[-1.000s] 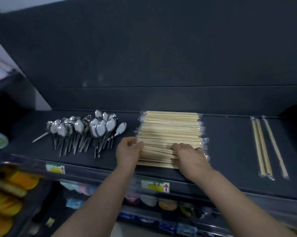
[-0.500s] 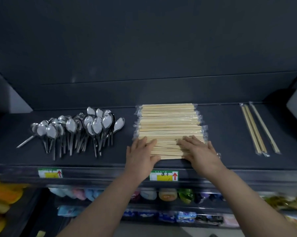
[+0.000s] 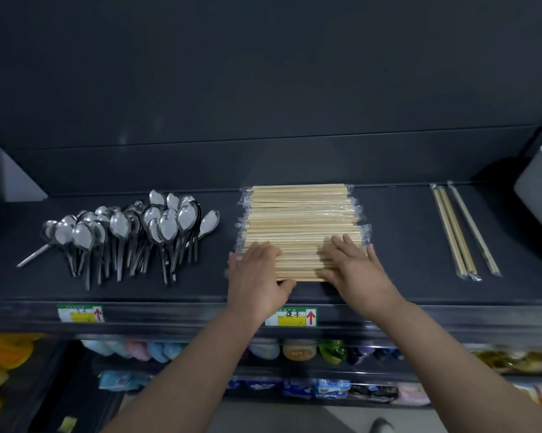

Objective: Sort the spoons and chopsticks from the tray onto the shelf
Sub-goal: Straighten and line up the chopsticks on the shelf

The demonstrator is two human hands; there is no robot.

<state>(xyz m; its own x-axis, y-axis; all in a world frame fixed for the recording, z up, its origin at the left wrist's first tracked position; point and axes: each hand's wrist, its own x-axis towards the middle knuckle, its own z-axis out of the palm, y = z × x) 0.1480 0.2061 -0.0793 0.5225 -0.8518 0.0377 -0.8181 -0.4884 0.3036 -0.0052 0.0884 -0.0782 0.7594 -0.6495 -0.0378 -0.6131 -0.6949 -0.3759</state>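
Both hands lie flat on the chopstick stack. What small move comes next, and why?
Probably move the right hand to the loose chopsticks on the right and bring them to the stack: it looks even, but those lie apart, turned crosswise.

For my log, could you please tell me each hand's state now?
Left hand: open, flat on the chopstick stack.
Right hand: open, flat on the same stack.

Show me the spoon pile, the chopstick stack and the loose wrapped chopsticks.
spoon pile (image 3: 119, 225), head view, a spoon bowl mid-pile
chopstick stack (image 3: 298, 214), head view, its uncovered top
loose wrapped chopsticks (image 3: 453, 231), head view, left pair's middle
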